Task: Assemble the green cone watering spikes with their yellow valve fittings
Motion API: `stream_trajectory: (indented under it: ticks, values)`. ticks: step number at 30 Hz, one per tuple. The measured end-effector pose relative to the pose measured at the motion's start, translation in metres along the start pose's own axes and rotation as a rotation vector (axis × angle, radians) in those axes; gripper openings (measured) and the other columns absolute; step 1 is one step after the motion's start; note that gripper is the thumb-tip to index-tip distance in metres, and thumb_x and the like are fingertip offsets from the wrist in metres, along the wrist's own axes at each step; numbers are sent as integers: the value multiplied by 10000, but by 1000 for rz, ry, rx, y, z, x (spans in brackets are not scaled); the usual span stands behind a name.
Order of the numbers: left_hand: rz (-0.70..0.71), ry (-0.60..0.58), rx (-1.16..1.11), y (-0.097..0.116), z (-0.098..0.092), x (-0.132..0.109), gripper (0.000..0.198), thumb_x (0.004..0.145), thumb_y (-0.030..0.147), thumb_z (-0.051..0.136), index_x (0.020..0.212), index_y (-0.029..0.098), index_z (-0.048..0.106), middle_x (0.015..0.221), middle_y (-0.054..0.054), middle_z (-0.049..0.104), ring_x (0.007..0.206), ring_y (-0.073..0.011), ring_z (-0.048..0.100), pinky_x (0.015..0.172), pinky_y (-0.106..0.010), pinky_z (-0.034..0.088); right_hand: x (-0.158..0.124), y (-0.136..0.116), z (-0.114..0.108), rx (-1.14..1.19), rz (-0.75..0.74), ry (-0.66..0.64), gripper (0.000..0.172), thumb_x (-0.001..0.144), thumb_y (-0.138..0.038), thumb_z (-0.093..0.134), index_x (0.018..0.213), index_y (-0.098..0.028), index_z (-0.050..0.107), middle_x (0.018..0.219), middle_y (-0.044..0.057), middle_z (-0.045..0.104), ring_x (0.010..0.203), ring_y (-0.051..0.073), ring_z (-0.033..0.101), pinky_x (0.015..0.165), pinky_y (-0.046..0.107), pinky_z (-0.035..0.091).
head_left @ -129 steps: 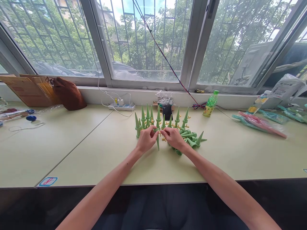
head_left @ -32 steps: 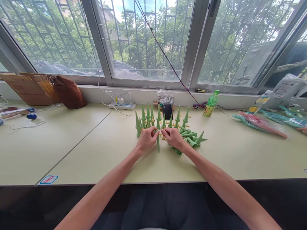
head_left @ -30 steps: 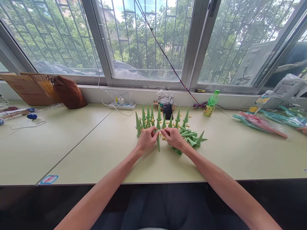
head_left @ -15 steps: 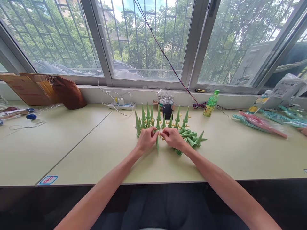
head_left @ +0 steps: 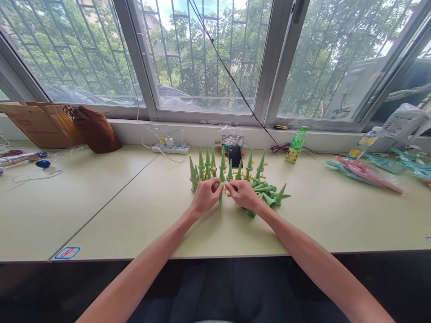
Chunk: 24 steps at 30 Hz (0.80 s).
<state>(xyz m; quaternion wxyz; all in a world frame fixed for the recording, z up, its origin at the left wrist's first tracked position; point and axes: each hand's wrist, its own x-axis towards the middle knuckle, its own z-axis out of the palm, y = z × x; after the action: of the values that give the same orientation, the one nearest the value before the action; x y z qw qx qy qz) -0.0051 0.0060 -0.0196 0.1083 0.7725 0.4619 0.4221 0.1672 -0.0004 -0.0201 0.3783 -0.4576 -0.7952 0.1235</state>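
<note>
My left hand (head_left: pixel 206 194) is closed around a green plant watering spike (head_left: pixel 221 202), whose tip points down toward the table. Just to its right, the fingers of my right hand (head_left: pixel 243 193) are pinched together close to the spike's upper end; what they hold is too small and hidden to make out. Behind both hands stand several upright green spikes (head_left: pixel 249 163), some with small yellow valves (head_left: pixel 265 163) sticking out sideways. By my right wrist lies a loose pile of green spikes and caps (head_left: pixel 269 197), partly covered by that hand.
At the back are a black phone-like object (head_left: pixel 235 157), a power strip (head_left: pixel 171 148) and a green drink bottle (head_left: pixel 296 146). A brown drawstring bag (head_left: pixel 96 130) and cardboard (head_left: pixel 37 125) stand at the left. Plastic-wrapped items (head_left: pixel 367 175) lie at the right.
The fingertips of my right hand have shifted very slightly at the spike's upper end. My left hand keeps the spike in about the same place.
</note>
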Motion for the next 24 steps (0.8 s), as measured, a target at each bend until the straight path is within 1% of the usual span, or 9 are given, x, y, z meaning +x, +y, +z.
stream_trajectory:
  ticks: [7,15,19,24]
  values:
    - [23,13,-21,2,-1,1,183,860,315,598,857,148,672,525,52,523,477,-89,434,547,-225,379,0,0,1,2,-9,22,413,943,-330,417,559,-193,345,505,-29,425,510,100,349,540,248,258]
    - [37,18,-38,2,-1,1,184,871,320,592,876,153,669,532,53,519,478,-90,425,544,-225,381,0,-2,0,23,8,27,422,941,-338,419,551,-192,351,492,-26,452,503,99,348,536,244,260]
    - [32,17,-48,2,-1,1,182,868,322,598,877,154,667,529,56,509,480,-90,421,544,-223,379,0,-2,0,45,8,21,424,943,-341,418,551,-190,360,498,-21,477,504,99,368,539,242,267]
    - [30,21,-71,2,-2,1,189,871,335,596,877,158,662,530,56,509,479,-91,424,543,-224,377,0,-3,-1,67,11,25,437,944,-352,419,544,-191,349,491,-20,480,501,100,355,533,246,264]
